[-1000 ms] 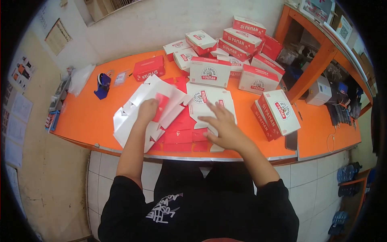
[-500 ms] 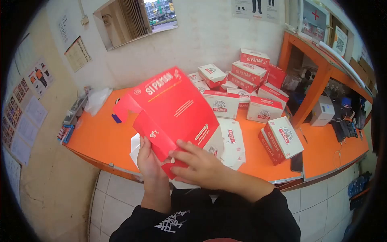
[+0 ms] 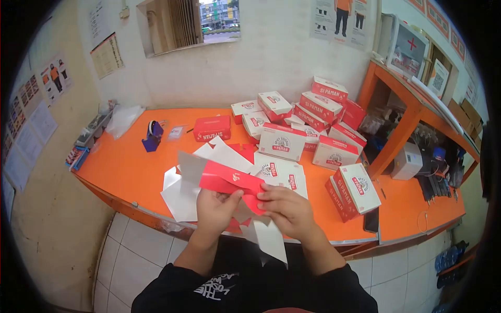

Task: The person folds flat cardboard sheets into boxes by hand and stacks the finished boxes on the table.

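Observation:
In front of my body I hold a partly folded red and white cardboard box [image 3: 227, 177], its red end panel facing up and a white flap hanging below. My left hand [image 3: 216, 211] is closed on its near left edge, thumb on top. At the right end of the red panel, my right hand [image 3: 286, 208] pinches the flaps. Flat white cardboard blanks [image 3: 177, 201] lie on the orange table [image 3: 125, 172] to the left of my hands. Beyond my right hand is a flat printed blank [image 3: 295, 175] with a logo.
Folded boxes [image 3: 321, 107] are piled at the back right, and two more [image 3: 357, 190] stand near a phone [image 3: 371, 220]. A red box [image 3: 212, 128], a blue tape dispenser [image 3: 152, 136] and a plastic bag [image 3: 124, 121] sit at the back left. An orange shelf [image 3: 402, 135] rises at right.
The cardboard box has been lowered and turned, so its large printed red face no longer shows. My right hand has moved right, onto the end flaps; the view has shifted slightly.

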### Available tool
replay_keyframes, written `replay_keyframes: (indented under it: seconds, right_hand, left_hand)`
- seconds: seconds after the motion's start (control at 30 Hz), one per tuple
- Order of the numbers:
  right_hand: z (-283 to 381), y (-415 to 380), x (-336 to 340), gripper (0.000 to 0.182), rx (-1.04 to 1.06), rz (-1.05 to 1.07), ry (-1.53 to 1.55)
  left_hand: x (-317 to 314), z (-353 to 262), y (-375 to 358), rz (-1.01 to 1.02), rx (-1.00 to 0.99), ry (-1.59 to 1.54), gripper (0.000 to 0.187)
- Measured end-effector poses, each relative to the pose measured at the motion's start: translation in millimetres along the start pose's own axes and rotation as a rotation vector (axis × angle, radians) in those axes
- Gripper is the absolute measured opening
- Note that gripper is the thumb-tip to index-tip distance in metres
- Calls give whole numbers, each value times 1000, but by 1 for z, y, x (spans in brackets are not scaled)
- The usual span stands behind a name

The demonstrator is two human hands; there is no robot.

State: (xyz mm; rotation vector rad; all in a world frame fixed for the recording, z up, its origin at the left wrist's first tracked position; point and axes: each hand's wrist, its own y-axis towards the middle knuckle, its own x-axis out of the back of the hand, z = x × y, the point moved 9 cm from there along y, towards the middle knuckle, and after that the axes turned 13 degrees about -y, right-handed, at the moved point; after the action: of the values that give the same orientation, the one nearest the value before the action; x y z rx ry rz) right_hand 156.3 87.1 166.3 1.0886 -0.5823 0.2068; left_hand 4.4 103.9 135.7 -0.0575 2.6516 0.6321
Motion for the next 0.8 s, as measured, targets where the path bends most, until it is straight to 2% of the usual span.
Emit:
replay_keyframes:
  seconds: [0.13, 0.17, 0.27, 0.37, 0.43, 0.47, 0.5, 0.53, 0.6, 0.63, 0.73, 0.77, 0.8]
  right_hand:
    - [-6, -9, 2, 17, -142, -316, -109]
    - [-13, -11, -1, 18, -198, -325, -58]
    - [-18, -7, -5, 19, -141, -165, -125]
    - [-35, -6, -12, 24, -181, 71, 102]
    - [-21, 2, 11, 26, -270, -219, 150]
    - [-15, 3, 17, 25, -267, -287, 107]
    - [-8, 3, 22, 23, -267, -354, 63]
    - [-1, 3, 27, 22, -269, -422, 17]
    - [-6, -6, 27, 18, -206, -338, -90]
    - [-1, -3, 24, 17, -66, -261, -167]
    - [-9, -10, -6, 17, -7, -84, -144]
    - [-20, -17, -14, 17, -200, -56, 3]
    - [-27, -24, -18, 16, -363, -40, 134]
  left_hand:
    - [-12, 35, -11, 80, 52, 130, 33]
    - [-17, 38, -10, 95, 88, -118, 35]
    - [-21, 30, -10, 109, 27, -71, 37]
    - [-20, 23, -11, 107, 14, 75, 37]
    - [-28, 34, -21, 170, 18, 347, 31]
    - [-35, 41, -26, 199, 21, 484, 28]
    - [-55, 27, -28, 247, -153, 573, 27]
    - [-56, 36, -32, 255, -120, 578, 28]
    - [-54, 53, -36, 278, -62, 589, 30]
    - [-48, 52, -30, 266, -41, 554, 30]
    - [-33, 42, -20, 299, 183, 659, 28]
    - [-32, 47, -22, 324, -114, 683, 25]
    - [-33, 52, -26, 296, -86, 709, 25]
